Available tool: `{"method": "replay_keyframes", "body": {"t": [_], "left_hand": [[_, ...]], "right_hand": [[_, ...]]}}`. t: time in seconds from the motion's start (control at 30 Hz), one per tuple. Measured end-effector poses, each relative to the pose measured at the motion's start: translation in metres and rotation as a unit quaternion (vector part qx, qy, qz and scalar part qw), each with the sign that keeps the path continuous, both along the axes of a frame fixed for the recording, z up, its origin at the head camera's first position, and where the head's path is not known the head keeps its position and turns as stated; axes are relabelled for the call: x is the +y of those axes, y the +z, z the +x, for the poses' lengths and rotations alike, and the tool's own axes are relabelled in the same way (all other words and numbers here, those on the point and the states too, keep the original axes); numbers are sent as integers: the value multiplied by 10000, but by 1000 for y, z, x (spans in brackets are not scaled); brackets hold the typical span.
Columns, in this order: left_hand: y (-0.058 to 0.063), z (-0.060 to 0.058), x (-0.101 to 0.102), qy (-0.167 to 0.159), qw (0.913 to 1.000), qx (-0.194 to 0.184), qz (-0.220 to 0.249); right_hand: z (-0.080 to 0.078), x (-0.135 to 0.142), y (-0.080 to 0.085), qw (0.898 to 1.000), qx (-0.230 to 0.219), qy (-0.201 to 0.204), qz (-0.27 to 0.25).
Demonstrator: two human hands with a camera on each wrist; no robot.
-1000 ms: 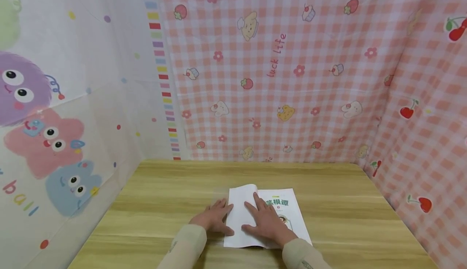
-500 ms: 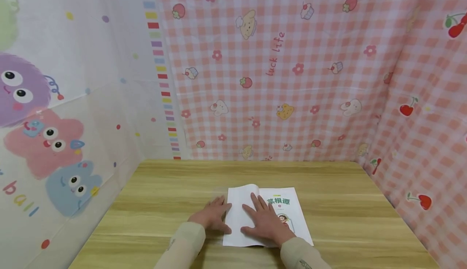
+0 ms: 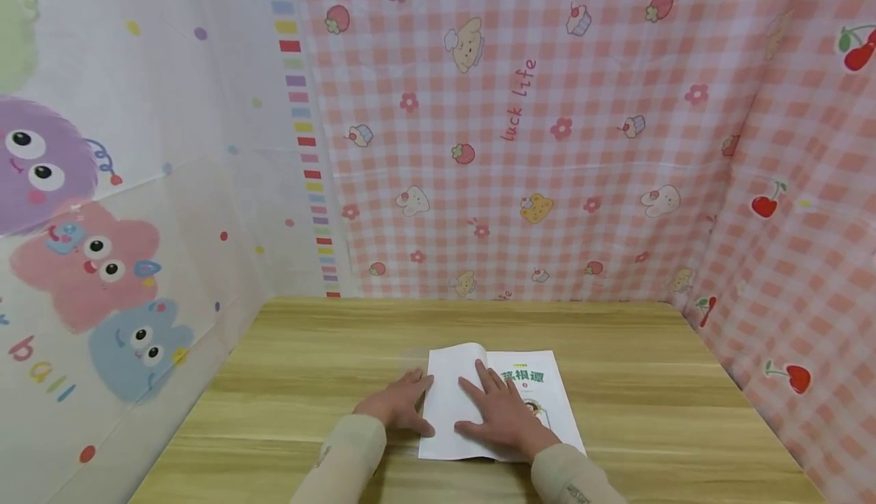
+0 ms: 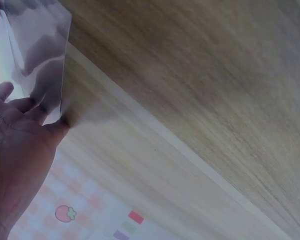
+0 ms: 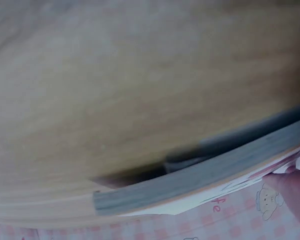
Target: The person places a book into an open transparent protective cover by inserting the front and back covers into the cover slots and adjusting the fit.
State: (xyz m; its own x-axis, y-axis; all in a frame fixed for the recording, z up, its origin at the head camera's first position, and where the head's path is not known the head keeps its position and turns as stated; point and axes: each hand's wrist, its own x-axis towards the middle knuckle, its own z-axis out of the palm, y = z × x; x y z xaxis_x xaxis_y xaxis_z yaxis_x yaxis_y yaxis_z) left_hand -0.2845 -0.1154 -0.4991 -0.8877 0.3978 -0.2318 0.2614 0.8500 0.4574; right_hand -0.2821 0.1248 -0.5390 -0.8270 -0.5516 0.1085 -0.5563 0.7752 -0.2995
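Observation:
A book (image 3: 566, 413) lies open near the front of the table, a white left-hand page (image 3: 443, 382) beside a right-hand page with green characters and a small drawing. My right hand (image 3: 503, 416) rests on it with fingers spread, fingertips close to the fold, its palm covering part of the drawing. At the left edge is my left hand (image 3: 400, 405), fingers extended and thumb apart. In the left wrist view, a clear glossy plastic sheet (image 4: 42, 45) meets that hand's fingertips. The right wrist view catches the thick page block (image 5: 205, 175) from the side.
The wood-grain table (image 3: 308, 352) extends around the book. A pink checked cloth (image 3: 438, 109) hangs behind it, another checked cloth (image 3: 801, 276) stands at the right, and a white cartoon-printed cloth (image 3: 226, 276) at the left.
My left hand has slid very slightly left along the book's edge. The right hand and the book stay almost in place.

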Motion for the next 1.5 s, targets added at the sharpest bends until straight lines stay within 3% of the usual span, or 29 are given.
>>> {"method": "replay_keyframes", "body": {"t": [0.2,0.37,0.6,0.77,0.9,1.07,1.3,1.5], "left_hand": [[-2,1,-2,142,9998,-58,93],[-5,-1,-3,269,9995,-143,117],[2,2,-2,112,9994,-147,-280],[4,1,-1,111,9990,-171,-387],[2,1,-1,161,9990,-215,-364],[1,0,-3,145,9995,-201,-202],[4,2,-2,-138,9996,-12,-245],[2,4,-4,39,9994,-139,-327]], "right_hand": [[-3,-3,-9,9993,223,-79,289],[0,-6,-8,9989,253,-119,371],[3,-9,0,9983,53,-195,541],[2,-6,4,9992,39,60,402],[2,-6,0,9989,-89,189,410],[1,-8,-9,9970,3,64,773],[2,-12,-12,9962,137,-7,857],[1,-10,-10,9958,94,38,910]]}}
